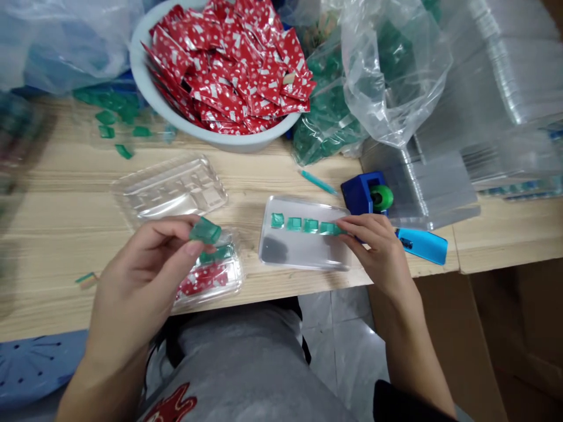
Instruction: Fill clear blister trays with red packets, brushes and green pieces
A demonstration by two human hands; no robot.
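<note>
My left hand [145,275] pinches a translucent green piece [205,231] between thumb and fingers, above a clear blister tray [235,278]. That tray holds red dotted packets [204,280] and green pieces [217,254]; my hand covers its left part. My right hand [373,246] is closed at the fingertips on the right end of a green piece [328,228]. This piece is the rightmost of several in a row on a shallow whitish tray [303,252]. Another clear blister tray [176,190], with nothing in it, lies behind my left hand.
A pale basin [220,139] heaped with red packets [237,70] stands at the back. Bags of green pieces [328,117] and stacked clear trays [440,176] fill the back right. A blue tape dispenser [358,193], teal pen [319,181] and bright blue object [424,246] lie nearby.
</note>
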